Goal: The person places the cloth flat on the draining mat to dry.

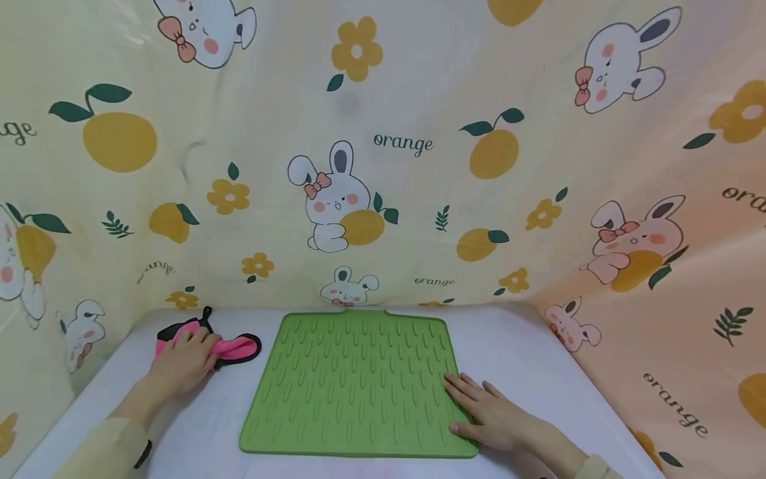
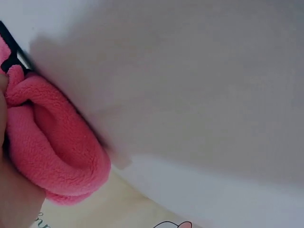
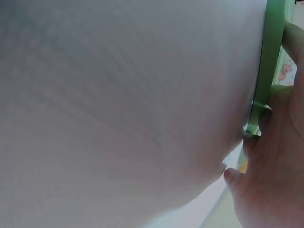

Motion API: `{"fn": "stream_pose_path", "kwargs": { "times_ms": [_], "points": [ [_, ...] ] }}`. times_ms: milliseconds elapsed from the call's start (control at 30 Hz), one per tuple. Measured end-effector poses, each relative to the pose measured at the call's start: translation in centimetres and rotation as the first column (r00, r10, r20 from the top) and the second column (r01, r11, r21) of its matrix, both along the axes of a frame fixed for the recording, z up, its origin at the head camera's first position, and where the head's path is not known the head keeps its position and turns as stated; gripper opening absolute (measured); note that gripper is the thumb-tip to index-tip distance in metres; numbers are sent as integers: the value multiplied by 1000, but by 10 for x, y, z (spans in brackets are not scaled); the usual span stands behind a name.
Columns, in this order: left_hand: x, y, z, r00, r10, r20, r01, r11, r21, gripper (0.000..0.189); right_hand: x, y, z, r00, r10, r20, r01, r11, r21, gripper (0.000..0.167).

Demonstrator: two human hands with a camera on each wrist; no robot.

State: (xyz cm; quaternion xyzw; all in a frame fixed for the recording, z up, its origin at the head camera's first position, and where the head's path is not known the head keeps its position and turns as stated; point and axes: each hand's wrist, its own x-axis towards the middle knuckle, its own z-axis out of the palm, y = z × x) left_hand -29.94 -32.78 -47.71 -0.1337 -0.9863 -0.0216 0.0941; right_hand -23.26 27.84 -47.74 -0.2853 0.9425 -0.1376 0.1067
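Observation:
My left hand [image 1: 184, 359] grips a bunched pink plush cloth [image 1: 238, 348] with black edging and a black loop, at the left of the white table. In the left wrist view the pink cloth [image 2: 61, 137] bulges in a fold beside the hand [image 2: 19, 190], whose fingertips are mostly hidden. A green mat [image 1: 353, 379] with rows of raised ridges lies flat in the middle. On its right edge rests my right hand [image 1: 493, 416], fingers straight and spread. The right wrist view has the right hand [image 3: 273, 166] against the mat's green side [image 3: 270, 52].
The white tabletop [image 1: 509, 346] runs around the mat on both sides. A patterned sheet [image 1: 419, 199] with rabbits, oranges and flowers rises behind the table and along its left and right sides.

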Motion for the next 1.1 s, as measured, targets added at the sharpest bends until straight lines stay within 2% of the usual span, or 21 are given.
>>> {"fn": "stream_pose_path", "kwargs": {
  "times_ms": [167, 367, 667, 833, 1000, 1100],
  "points": [
    [1, 1, 4, 1000, -2, 9, 2, 1000, -5, 26, -1, 0, 0, 1000, -5, 5, 5, 1000, -16, 86],
    [5, 2, 5, 1000, -19, -15, 20, 1000, 10, 16, -2, 1, -3, 1000, -11, 28, 12, 1000, -23, 87],
    [14, 12, 12, 994, -43, -101, 49, 997, 61, 26, -3, 3, -6, 998, -16, 53, 17, 999, -31, 87],
    [19, 25, 21, 982, -64, -177, 82, 992, 98, 26, -1, 3, -5, 999, -15, 43, 16, 999, -34, 86],
    [24, 41, 31, 962, -79, -262, 118, 984, 137, 27, 0, 2, -4, 999, -15, 29, 16, 999, -28, 86],
    [26, 53, 38, 952, -93, -292, 140, 980, 144, 29, -1, 2, -3, 1000, -15, 24, 16, 1000, -23, 86]
  ]
}}
